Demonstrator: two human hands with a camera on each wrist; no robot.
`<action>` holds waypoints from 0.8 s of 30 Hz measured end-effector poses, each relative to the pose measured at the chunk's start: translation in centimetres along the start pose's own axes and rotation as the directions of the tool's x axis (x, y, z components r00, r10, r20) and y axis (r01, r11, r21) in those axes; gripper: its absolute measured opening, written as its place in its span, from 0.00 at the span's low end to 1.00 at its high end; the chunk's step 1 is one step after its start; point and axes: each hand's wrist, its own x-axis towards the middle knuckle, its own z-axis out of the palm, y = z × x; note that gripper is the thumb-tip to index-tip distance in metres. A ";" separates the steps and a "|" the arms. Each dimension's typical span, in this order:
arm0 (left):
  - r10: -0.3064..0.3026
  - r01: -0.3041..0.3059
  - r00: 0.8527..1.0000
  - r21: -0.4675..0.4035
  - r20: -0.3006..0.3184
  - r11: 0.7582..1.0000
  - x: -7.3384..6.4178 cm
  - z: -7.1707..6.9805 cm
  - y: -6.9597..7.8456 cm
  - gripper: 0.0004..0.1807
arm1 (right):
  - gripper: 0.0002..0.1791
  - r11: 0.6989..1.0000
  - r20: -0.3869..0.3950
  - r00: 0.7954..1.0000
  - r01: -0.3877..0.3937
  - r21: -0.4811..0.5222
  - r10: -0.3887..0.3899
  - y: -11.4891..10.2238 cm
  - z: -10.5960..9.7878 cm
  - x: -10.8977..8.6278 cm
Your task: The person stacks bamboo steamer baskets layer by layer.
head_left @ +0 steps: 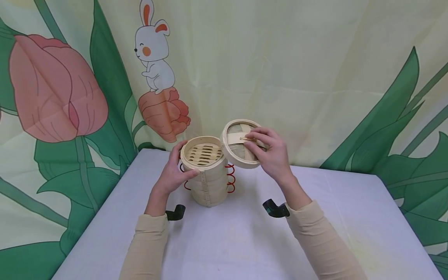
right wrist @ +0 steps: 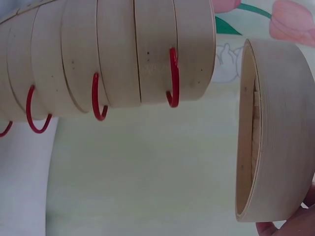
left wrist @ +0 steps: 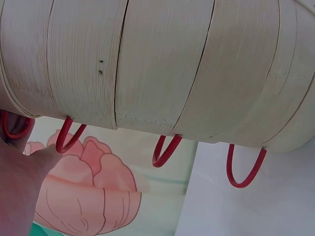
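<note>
A round bamboo steamer (head_left: 210, 186) of several stacked tiers stands upright on the table, with red loops (right wrist: 98, 98) down its sides. Its top is uncovered, and the slatted floor (head_left: 204, 154) of the upper tier shows. My left hand (head_left: 171, 175) grips the upper rim from the left, thumb across the front; its fingertips are hidden behind. With my right hand (head_left: 273, 155) I pinch the small handle on the woven bamboo lid (head_left: 235, 149). The lid is raised and tilted beside the steamer's top right. In the right wrist view a gap separates the lid from the stack.
A white-covered table (head_left: 224, 249) lies beneath, its back edge close behind the steamer. Behind it hangs a printed cloth (head_left: 297, 77) with a rabbit, tulips and leaves. A black camera mount (head_left: 275, 209) juts inward from the right wrist, another (head_left: 176, 212) from the left.
</note>
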 end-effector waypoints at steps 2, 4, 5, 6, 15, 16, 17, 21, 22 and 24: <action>-0.002 0.002 1.000 0.005 -0.001 1.000 0.0 0.0 0.0 0.57 | 0.10 1.000 0.003 1.000 -0.001 0.002 0.001 -0.1 0.3 0.1; -0.003 0.003 1.000 0.007 -0.002 1.000 0.0 0.0 0.0 0.57 | 0.10 1.000 0.007 1.000 -0.006 0.004 0.006 -0.1 0.6 0.2; -0.002 0.002 1.000 0.007 -0.002 1.000 0.0 0.0 0.0 0.57 | 0.10 1.000 0.009 1.000 -0.007 0.007 0.007 -0.2 0.8 0.3; -0.001 0.001 1.000 0.007 -0.002 1.000 0.0 0.0 0.1 0.57 | 0.10 1.000 0.011 1.000 -0.005 0.008 0.005 -0.2 0.9 0.3; 0.004 -0.004 1.000 0.006 0.000 1.000 0.1 0.1 0.1 0.58 | 0.09 1.000 0.032 0.999 0.000 0.010 0.000 -0.7 2.0 0.6; 0.005 -0.005 1.000 0.005 0.001 1.000 0.1 0.1 0.0 0.58 | 0.09 1.000 0.034 0.999 -0.001 0.010 0.001 -0.7 2.1 0.6; 0.006 -0.006 1.000 0.004 0.001 1.000 0.2 0.1 0.0 0.58 | 0.09 1.000 0.036 0.999 0.001 0.010 -0.002 -0.8 2.3 0.6; 0.007 -0.007 1.000 -0.002 0.001 1.000 0.2 0.1 -0.1 0.58 | 0.09 1.000 0.044 0.999 0.006 0.020 -0.007 -1.0 2.9 0.8; 0.009 -0.009 1.000 -0.003 0.002 1.000 0.2 0.1 -0.1 0.58 | 0.09 1.000 0.047 0.999 0.005 0.021 -0.006 -1.1 3.0 0.8; 0.009 -0.009 1.000 -0.003 0.000 1.000 0.2 0.0 -0.1 0.58 | 0.08 1.000 0.055 0.998 -0.001 0.023 -0.001 -1.3 3.3 0.9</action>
